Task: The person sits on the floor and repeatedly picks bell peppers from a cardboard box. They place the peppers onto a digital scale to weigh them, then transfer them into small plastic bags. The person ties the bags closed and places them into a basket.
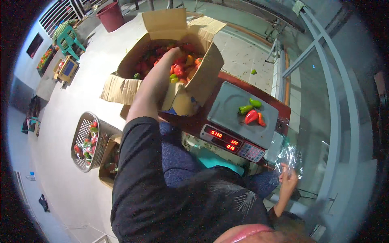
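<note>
My left hand [176, 54] reaches into an open cardboard box [190, 101] among red, yellow and green peppers [180, 69]; its fingers are hidden. To the box's right, a grey digital scale [227, 103] with a lit red display sits on a reddish-brown surface [201, 120]. Green peppers [245, 109] and red peppers [252, 116] rest on its platter. My right hand [286, 175] grips a crinkled clear plastic bag [288, 152] beside the scale's lower right corner.
A plastic basket [76, 137] of bagged peppers and another box [103, 175] stand left of my arm. A red bucket [107, 16], green chair [69, 41] and small box [64, 71] are farther back. Glass panels with metal frames [332, 56] line the right.
</note>
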Motion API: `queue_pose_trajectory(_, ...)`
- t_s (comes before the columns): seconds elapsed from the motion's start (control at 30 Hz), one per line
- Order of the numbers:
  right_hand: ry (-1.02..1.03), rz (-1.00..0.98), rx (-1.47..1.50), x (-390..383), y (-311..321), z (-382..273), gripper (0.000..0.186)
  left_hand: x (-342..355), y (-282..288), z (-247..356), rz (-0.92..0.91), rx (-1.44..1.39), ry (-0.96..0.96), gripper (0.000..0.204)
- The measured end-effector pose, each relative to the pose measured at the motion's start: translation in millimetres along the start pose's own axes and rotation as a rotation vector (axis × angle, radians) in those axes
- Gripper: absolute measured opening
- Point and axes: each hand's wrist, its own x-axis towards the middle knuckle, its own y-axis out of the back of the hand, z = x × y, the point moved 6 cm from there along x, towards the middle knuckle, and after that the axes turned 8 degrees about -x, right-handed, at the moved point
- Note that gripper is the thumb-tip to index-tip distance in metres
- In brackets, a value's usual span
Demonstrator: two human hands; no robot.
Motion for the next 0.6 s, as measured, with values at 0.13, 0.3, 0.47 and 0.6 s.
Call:
queue_pose_trajectory(0.13,-0.009,-0.036,0.051,0,-10,23,0.018,-4,-11,-12,0.04,0.069,0.012,0.043)
queue_pose_trajectory(0.3,0.111,-0.049,0.026,7,-15,11,0.019,-24,27,-44,0.146,-0.167,0.053,0.047)
queue_pose_trajectory(0.47,0.054,-0.037,0.046,3,-10,16,0.02,-173,136,95,0.403,-1.182,-0.523,0.044)
queue_pose_trajectory(0.6,0.152,-0.029,0.068,3,-11,11,0.02,-328,81,224,0.126,-0.927,-0.77,0.032)
